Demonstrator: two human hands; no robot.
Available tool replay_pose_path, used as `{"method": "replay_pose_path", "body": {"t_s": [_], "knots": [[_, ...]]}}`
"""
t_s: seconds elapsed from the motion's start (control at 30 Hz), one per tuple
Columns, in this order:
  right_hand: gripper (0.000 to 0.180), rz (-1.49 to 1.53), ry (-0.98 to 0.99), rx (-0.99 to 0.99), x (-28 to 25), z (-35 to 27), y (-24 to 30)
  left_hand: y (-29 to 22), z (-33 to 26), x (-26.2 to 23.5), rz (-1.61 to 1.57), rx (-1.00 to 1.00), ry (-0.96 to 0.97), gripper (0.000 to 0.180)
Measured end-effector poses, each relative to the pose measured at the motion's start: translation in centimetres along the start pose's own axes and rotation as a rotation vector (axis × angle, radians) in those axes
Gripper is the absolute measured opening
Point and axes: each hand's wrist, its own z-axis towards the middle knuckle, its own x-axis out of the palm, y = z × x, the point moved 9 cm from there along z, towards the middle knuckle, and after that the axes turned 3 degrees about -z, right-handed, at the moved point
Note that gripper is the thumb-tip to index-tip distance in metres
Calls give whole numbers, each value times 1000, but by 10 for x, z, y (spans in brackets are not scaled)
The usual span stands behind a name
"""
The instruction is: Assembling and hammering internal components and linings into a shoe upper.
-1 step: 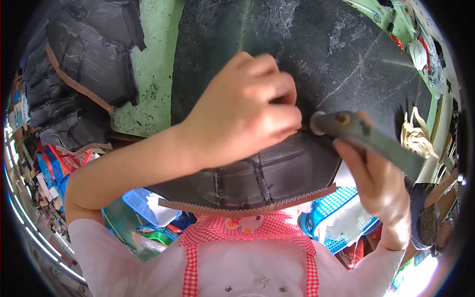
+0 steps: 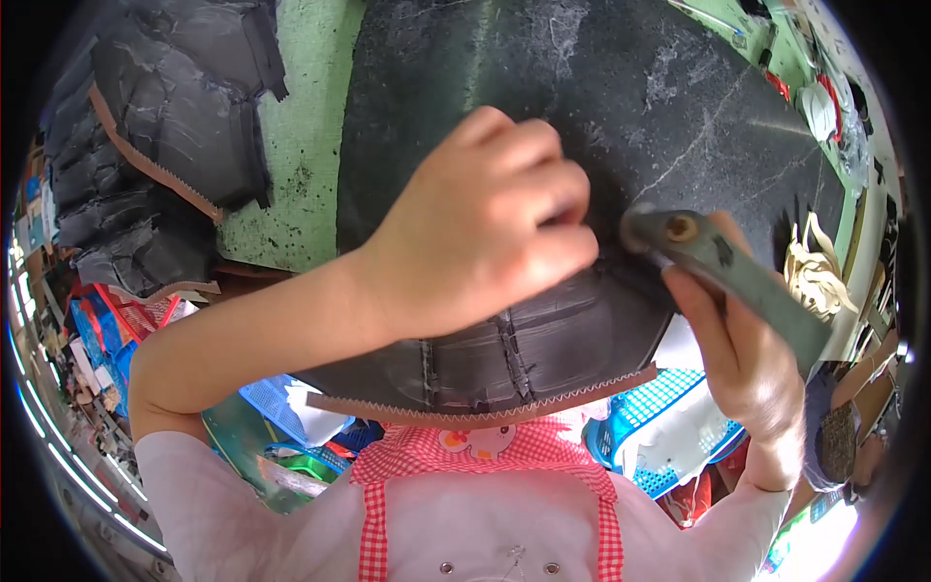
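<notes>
A black stitched leather piece (image 2: 553,354) with a brown zigzag edge lies on a large black mat (image 2: 630,87), hanging over the table's near edge. My left hand (image 2: 475,233) rests on top of it with the fingers curled, pinching the material at its right side. Just to the right, my right hand (image 2: 747,364) grips a grey-green metal tool (image 2: 737,272) with a rivet near its head. The tool's tip touches the piece beside my left fingertips. The working end is hidden behind those fingers.
The mat lies on a green worktop (image 2: 301,145). Several similar black pieces (image 2: 165,126) are piled at the left. Beige strips (image 2: 810,267) lie at the right. Blue plastic baskets (image 2: 669,427) stand below the table edge, near my red checked apron (image 2: 485,451).
</notes>
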Motion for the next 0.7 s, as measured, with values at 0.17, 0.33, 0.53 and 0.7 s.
{"method": "replay_pose_path", "body": {"t_s": [0.17, 0.33, 0.53, 0.7], "knots": [[12, 141, 190, 170, 22, -11, -2, -5, -7, -4, 65, -25, 0, 29], [13, 57, 129, 96, 10, 0, 2, -8, -16, -1, 35, -56, -35, 25], [12, 55, 271, 86, 29, -8, 9, -14, -16, -14, 165, -107, -39, 26], [19, 187, 184, 140, 15, -2, -1, -3, -31, -2, -29, -168, -47, 24]]}}
